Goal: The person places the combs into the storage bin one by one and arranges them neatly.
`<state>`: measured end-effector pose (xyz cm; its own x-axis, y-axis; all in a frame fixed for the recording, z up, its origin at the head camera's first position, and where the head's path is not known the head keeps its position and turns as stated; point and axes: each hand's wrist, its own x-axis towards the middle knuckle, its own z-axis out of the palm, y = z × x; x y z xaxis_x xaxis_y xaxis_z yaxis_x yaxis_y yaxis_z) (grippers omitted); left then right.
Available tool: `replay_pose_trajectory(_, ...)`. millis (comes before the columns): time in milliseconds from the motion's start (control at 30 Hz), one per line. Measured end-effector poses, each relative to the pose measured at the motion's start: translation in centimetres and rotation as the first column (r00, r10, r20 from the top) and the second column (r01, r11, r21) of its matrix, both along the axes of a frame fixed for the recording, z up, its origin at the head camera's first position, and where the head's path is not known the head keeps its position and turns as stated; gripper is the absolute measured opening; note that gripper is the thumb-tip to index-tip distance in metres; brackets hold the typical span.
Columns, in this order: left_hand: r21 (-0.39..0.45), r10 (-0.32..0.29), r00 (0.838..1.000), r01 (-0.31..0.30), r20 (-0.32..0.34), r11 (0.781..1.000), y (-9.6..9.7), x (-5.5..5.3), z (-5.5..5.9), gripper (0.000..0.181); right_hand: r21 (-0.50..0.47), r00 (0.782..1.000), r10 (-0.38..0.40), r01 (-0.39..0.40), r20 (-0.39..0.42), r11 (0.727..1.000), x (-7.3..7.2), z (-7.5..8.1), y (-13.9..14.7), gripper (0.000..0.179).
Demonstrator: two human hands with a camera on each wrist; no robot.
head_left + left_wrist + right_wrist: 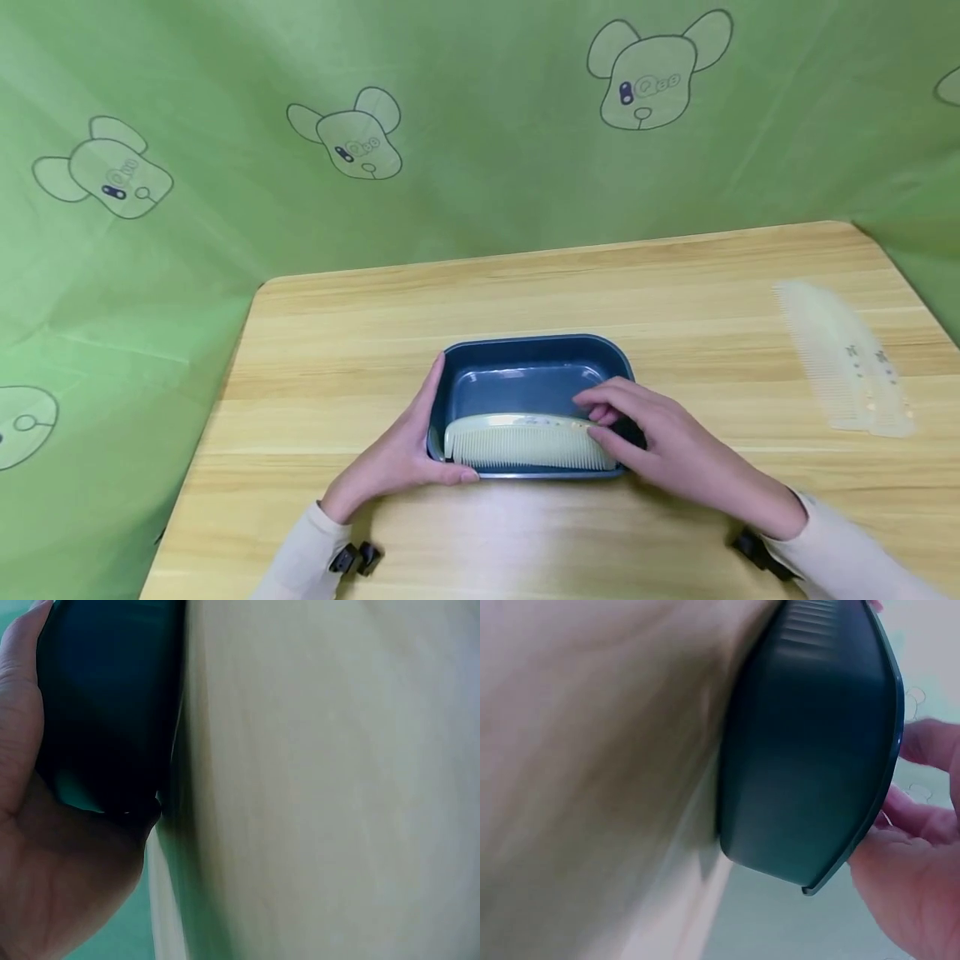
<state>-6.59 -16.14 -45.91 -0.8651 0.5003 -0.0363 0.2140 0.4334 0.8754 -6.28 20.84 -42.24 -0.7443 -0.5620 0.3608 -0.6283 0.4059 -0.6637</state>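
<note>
A dark blue rectangular tray (525, 340) sits on the table, in the head view's lower middle. My left hand (397, 454) grips its left end, thumb along the near wall and fingers at the left side; the left wrist view shows this palm against the dark wall. Inside, along the near wall, a pale translucent comb (525, 442) has its spine away from me and its teeth toward me. My right hand (660, 442) reaches over the right rim and pinches the comb's right end, thumb on its face and the index finger bent above the spine. In the right wrist view, the tray wall hides the comb.
Two more pale combs (843, 367) lie overlapping on the wooden table (360, 325) at the right. Behind the table hangs a green cloth (487, 208) printed with cartoon animal heads.
</note>
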Motion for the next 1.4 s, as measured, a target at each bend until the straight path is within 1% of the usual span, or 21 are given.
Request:
replay_pose_trajectory(100, -0.002, -0.004, 1.0, 0.004, -0.004, 1.0, 0.1, -0.1, -0.1, 0.15, -0.062, 1.0, -0.015, 0.015, 0.0, 0.998, 0.1, 0.1, 0.5, 0.045)
replay_pose_trajectory(233, -0.006, -0.007, 1.0, 0.007, -0.01, 1.0, 0.1, -0.1, -0.2, 0.15, -0.076, 0.999, -0.049, 0.048, -0.009, 0.996, 0.3, 0.3, 1.3, 0.048)
replay_pose_trajectory(333, -0.01, 0.003, 1.0, -0.003, -0.01, 1.0, 0.1, 0.0, -0.1, 0.151, -0.072, 0.995, -0.098, 0.099, 0.018, 0.992, 0.4, 0.3, 1.8, 0.047)
replay_pose_trajectory(433, -0.007, 0.011, 1.0, -0.011, -0.007, 1.0, 0.1, 0.1, 0.0, 0.151, -0.073, 0.987, -0.156, 0.159, 0.044, 0.985, 0.4, 0.3, 2.4, 0.044)
replay_pose_trajectory(533, -0.003, 0.012, 1.0, -0.012, -0.002, 1.0, 0.1, 0.1, 0.2, 0.151, -0.075, 0.977, -0.21, 0.213, 0.046, 0.974, 0.4, 0.3, 3.0, 0.043)
replay_pose_trajectory(700, 0.003, 0.011, 1.0, -0.011, -0.003, 1.0, 0.1, 0.0, 0.1, 0.152, -0.073, 0.953, -0.297, 0.3, 0.049, 0.951, 0.6, 0.2, 4.2, 0.041)
replay_pose_trajectory(800, -0.002, 0.009, 1.0, -0.009, 0.001, 1.0, 0.2, 0.1, 0.0, 0.152, -0.082, 0.936, -0.343, 0.349, 0.078, 0.933, 0.9, 0.2, 5.1, 0.039)
replay_pose_trajectory(967, -0.012, 0.007, 1.0, -0.007, 0.006, 1.0, 0.1, 0.3, 0.0, 0.152, -0.072, 0.914, -0.38, 0.392, 0.142, 0.917, 1.4, 0.1, 6.4, 0.035)
replay_pose_trajectory(1067, -0.006, 0.006, 1.0, -0.006, 0.001, 1.0, 0.1, 0.3, 0.0, 0.152, -0.043, 0.897, -0.417, 0.427, 0.144, 0.903, 1.5, 0.0, 7.0, 0.031)
replay_pose_trajectory(1200, -0.007, 0.005, 1.0, -0.005, -0.001, 1.0, 0.1, 0.3, 0.1, 0.152, -0.008, 0.873, -0.466, 0.472, 0.147, 0.882, 1.4, -0.3, 7.9, 0.028)
replay_pose_trajectory(1267, -0.006, 0.004, 1.0, -0.004, -0.003, 1.0, 0.1, 0.2, 0.1, 0.152, 0.009, 0.864, -0.481, 0.485, 0.15, 0.875, 1.1, -0.4, 8.4, 0.029)
replay_pose_trajectory(1400, 0.006, 0.006, 1.0, -0.006, -0.004, 1.0, 0.1, 0.1, 0.1, 0.152, 0.045, 0.844, -0.513, 0.513, 0.158, 0.857, 0.7, 0.0, 9.9, 0.032)
